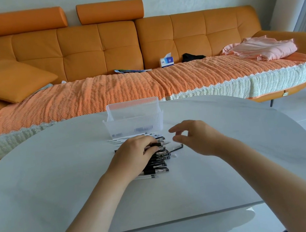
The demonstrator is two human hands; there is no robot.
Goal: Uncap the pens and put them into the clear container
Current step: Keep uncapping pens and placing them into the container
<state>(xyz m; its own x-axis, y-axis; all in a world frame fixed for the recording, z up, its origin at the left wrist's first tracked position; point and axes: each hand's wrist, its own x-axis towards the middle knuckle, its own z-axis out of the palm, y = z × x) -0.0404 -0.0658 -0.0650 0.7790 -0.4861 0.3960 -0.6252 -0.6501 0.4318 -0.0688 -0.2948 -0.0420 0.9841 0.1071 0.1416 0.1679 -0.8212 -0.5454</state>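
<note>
Across the upper half of the frame stretches an orange sofa (pixel 100 50), its back tufted into padded squares, with two bolster-shaped headrests above. Its seat is draped in a crinkled woven cover (pixel 106 94), orange on top with a cream knitted border hanging down the front. A plump square cushion (pixel 7 80) leans at the left, and a folded pink cloth (pixel 262 49) lies at the right end.

Below, filling the lower half, is a smooth white table (pixel 49 178) with a rounded, oval outline and a matt top.

At the far middle of the table stands the clear container (pixel 133 118), a rectangular plastic box with finely ribbed walls and a taller section at the back. Dark blurred shapes show through its lower wall; what they are cannot be told.

Just in front of it lies the pile of pens (pixel 159 161), mostly black barrels with a few slim white ones at either end. They lie side by side, each long axis running left to right across the frame, the row leading from the container toward the lower edge.

The left hand (pixel 134 154) rests over the pile, fingers curled around one black pen (pixel 161 144), whose bare metal tip points to the right. The right hand (pixel 196 137) hovers just right of that tip, thumb and fingers loosely spread and holding nothing. Beneath it a small black cap (pixel 177 147) lies on the tabletop.
</note>
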